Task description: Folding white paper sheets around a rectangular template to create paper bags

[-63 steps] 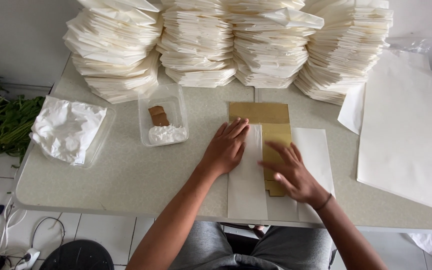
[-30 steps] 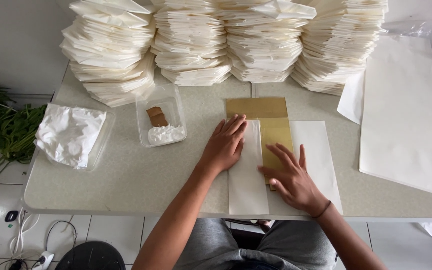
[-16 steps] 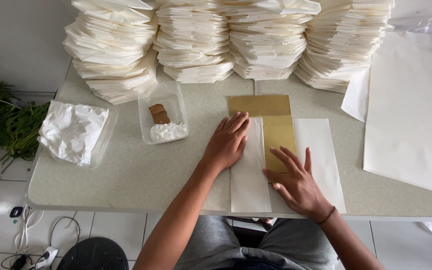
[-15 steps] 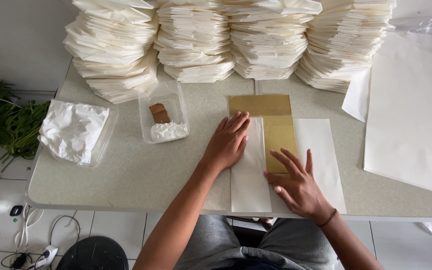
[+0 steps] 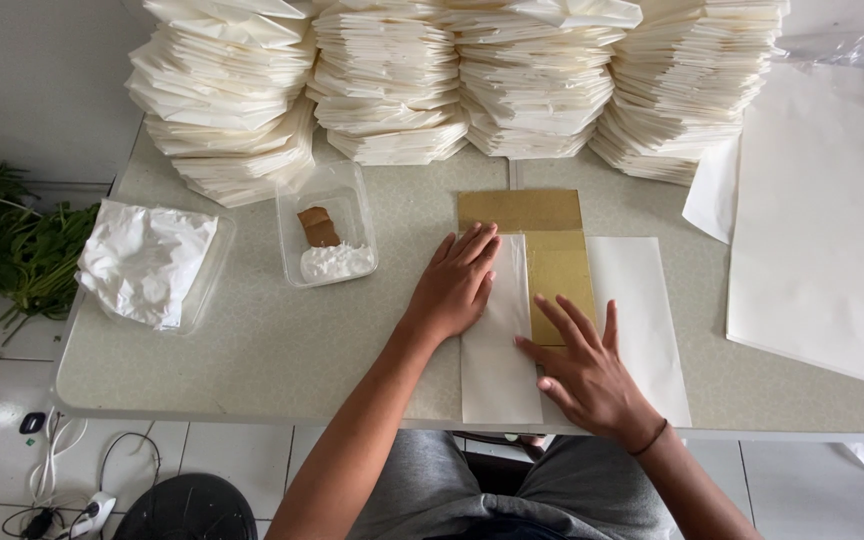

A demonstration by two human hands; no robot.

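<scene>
Head view: your left hand (image 5: 455, 285) lies flat, fingers together, on the folded left flap of the white paper sheet (image 5: 642, 320), which sits near the table's front edge. Your right hand (image 5: 587, 375) presses with fingers spread on the brown card template (image 5: 542, 250) and the fold beside it; neither hand grips anything. Bare tabletop (image 5: 282, 340) lies open to your left; a clear tub (image 5: 327, 235) with white paste sits near. Stacks of folded paper (image 5: 392, 80) wall the back edge. Large white sheets (image 5: 822, 230) cover the right, cut off by the frame. Tiled floor below; the template's lower end is hidden.
</scene>
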